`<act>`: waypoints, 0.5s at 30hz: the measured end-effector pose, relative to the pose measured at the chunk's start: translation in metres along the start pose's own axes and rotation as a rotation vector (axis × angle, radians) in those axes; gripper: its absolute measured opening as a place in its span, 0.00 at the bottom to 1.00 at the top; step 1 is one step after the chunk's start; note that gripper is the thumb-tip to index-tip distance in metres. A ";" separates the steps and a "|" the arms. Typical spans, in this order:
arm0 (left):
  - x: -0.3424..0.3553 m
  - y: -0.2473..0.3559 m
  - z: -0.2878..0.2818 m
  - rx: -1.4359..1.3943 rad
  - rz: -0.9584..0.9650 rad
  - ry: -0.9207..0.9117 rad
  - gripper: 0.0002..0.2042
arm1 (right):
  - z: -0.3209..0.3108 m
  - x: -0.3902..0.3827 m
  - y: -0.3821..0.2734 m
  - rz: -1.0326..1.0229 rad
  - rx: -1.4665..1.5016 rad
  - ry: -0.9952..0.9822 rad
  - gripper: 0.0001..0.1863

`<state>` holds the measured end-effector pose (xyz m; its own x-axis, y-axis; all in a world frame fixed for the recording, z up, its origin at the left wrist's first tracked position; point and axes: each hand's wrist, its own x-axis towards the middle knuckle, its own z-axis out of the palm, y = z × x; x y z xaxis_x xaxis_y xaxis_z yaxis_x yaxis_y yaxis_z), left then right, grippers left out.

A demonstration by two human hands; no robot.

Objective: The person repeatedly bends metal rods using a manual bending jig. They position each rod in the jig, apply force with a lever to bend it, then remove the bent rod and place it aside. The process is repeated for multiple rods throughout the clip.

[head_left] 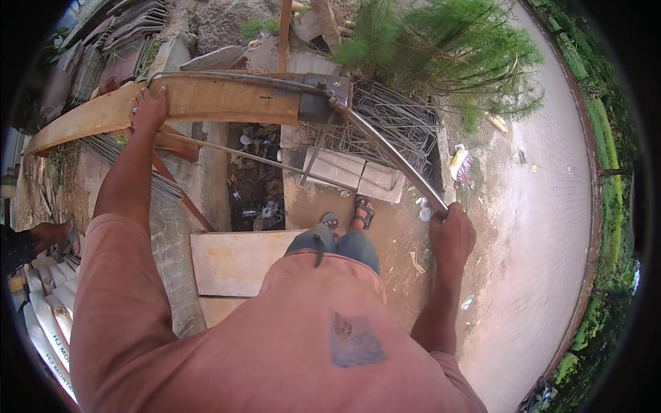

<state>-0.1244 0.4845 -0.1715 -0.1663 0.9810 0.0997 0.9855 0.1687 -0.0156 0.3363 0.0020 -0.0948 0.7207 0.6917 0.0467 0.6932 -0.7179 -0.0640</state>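
My left hand (148, 110) is closed over a thin steel rod (234, 75) at the top of a curved-looking wooden beam (231, 100). The rod runs right to a dark metal plate (318, 103) with pins on the beam's end. My right hand (451, 234) grips the lower end of a shiny metal pipe (389, 151), which slants up to that plate. Below the plate lies a tangle of bent steel rod frames (406, 127). Another long thin bar (255, 158) crosses under the beam toward pale slabs (332, 169).
Bundled straight rods (144, 175), stacked sacks (48, 303) and another person's sandalled foot (65, 237) are at left. A littered trench (255, 193) lies ahead, beside a pale board (234, 261) near my sandalled feet. A leafy bush (441, 55) overhangs the upper right, beside a paved path (537, 227).
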 end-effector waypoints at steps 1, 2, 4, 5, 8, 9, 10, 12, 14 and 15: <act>0.001 -0.001 0.001 0.002 0.005 0.005 0.39 | -0.001 -0.003 0.000 0.012 0.016 -0.013 0.12; -0.002 0.001 -0.001 0.012 0.011 -0.002 0.39 | -0.001 -0.006 -0.001 0.024 0.031 -0.033 0.12; -0.010 0.008 -0.003 0.026 0.007 -0.021 0.38 | 0.003 0.007 0.012 -0.050 0.042 -0.034 0.13; -0.013 0.008 -0.005 0.027 0.010 -0.020 0.38 | 0.002 0.016 0.017 -0.096 0.043 -0.039 0.14; -0.017 0.007 -0.007 0.035 0.002 -0.014 0.38 | -0.007 0.041 0.019 -0.111 0.021 -0.178 0.15; -0.018 0.007 -0.005 0.044 -0.003 -0.015 0.38 | -0.002 0.047 0.024 -0.145 0.026 -0.165 0.16; -0.019 0.007 -0.005 0.052 -0.009 -0.015 0.38 | 0.008 0.055 0.034 -0.181 0.033 -0.152 0.16; -0.027 0.015 -0.016 0.022 -0.015 -0.019 0.38 | 0.028 0.068 0.047 -0.210 0.052 -0.151 0.17; -0.035 0.022 -0.031 0.012 -0.038 -0.040 0.37 | 0.045 0.080 0.058 -0.192 0.080 -0.163 0.18; -0.038 0.025 -0.038 0.013 -0.060 -0.060 0.37 | 0.053 0.081 0.061 -0.233 0.199 -0.183 0.20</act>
<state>-0.0924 0.4477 -0.1380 -0.2269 0.9730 0.0413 0.9734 0.2280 -0.0244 0.4367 0.0180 -0.1478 0.5169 0.8507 -0.0956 0.8101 -0.5222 -0.2665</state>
